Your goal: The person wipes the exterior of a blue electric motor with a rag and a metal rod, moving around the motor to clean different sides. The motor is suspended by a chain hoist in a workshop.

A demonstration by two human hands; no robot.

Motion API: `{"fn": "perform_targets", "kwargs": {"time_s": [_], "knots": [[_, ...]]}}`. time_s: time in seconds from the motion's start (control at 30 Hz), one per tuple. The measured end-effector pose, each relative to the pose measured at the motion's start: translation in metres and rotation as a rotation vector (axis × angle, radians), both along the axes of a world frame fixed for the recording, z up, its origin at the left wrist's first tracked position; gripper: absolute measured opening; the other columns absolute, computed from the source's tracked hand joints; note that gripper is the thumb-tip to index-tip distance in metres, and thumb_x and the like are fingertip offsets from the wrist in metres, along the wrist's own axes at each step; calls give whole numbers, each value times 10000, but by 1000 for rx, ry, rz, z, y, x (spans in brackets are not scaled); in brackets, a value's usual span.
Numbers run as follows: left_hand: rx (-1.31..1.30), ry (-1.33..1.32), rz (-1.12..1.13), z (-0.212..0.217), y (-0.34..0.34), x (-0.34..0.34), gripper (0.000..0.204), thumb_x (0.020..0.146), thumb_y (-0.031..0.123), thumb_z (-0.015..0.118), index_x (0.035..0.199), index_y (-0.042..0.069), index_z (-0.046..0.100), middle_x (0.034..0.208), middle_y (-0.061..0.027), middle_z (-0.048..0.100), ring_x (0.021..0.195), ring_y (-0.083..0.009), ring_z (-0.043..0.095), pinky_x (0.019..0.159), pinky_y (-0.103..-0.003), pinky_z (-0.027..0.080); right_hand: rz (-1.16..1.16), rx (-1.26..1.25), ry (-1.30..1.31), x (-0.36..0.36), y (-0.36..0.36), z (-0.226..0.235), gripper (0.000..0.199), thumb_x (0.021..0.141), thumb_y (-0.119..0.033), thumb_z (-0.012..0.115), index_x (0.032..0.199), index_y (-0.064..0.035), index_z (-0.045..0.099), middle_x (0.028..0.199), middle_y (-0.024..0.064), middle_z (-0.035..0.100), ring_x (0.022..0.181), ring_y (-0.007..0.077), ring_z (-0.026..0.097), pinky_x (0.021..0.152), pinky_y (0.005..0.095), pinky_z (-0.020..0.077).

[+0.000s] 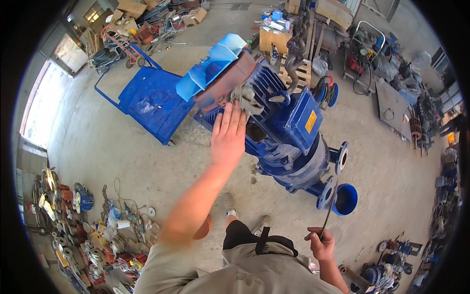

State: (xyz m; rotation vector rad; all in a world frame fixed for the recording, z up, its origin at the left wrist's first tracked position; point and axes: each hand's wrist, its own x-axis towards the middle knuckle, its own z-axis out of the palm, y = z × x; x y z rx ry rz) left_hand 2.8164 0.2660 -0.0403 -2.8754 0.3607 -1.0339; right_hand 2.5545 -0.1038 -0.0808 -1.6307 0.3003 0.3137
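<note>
A large blue electric motor with a pump (289, 161) hangs tilted before me, a hook (294, 66) reaching its lifting eye (280, 98). At its upper left end sits a light blue fan (210, 67) beside a rusty brown end cover (227, 81). My left hand (228, 130) lies on the finned housing with fingers stretched out, fingertips at a crumpled grey cloth or glove (247, 100). Low on the right, my right hand (321, 243) is closed round a thin metal rod (329, 215), which points up toward the pump's lower flange (327, 193).
A blue platform cart (152, 103) stands at the left behind the motor. By the lower flange is a blue bucket (345, 200). Machine parts (105, 245) crowd the lower left; more parts (387, 264) lie at the lower right. A wooden pallet (296, 73) is behind the hook.
</note>
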Motion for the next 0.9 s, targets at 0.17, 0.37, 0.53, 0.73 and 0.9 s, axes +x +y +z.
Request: {"fn": "perform_targets", "kwargs": {"time_s": [0.17,0.37,0.53,0.73,0.9], "knots": [[-215,243,0,-20,-6,-16,503,903,-16,565,1406,-9,540,1479,-231,522,1469,-377,427,1106,-488,427,-93,5,17,-12,-14,-8,237,1022,-184,649,1128,22,695,777,106,736,486,48,508,459,223,398],[-723,97,-58,-23,-8,22,590,885,-72,554,1462,-9,451,1470,-282,503,1349,-451,486,1096,-499,425,-93,-22,5,-13,-8,-8,241,1015,-189,668,1130,19,706,786,85,743,523,45,522,488,219,400],[-624,242,-25,-26,-26,6,586,867,-74,578,1441,-35,469,1379,-305,560,1267,-460,540,1046,-503,458,-135,-29,48,-12,8,2,227,1018,-185,668,1119,13,716,791,76,742,564,50,549,529,230,412],[-887,157,-173,0,17,11,694,878,-115,492,1554,16,409,1460,-261,544,1331,-446,536,1134,-473,445,-144,-69,39,-15,24,14,231,1022,-192,663,1122,7,722,777,63,732,558,51,537,538,237,423],[-762,60,-168,-28,15,55,697,847,-152,473,1529,-16,423,1589,-276,401,1482,-454,376,1217,-504,346,-185,-99,47,-19,29,22,219,1030,-179,647,1126,1,725,772,55,729,541,38,502,518,230,400]]}}
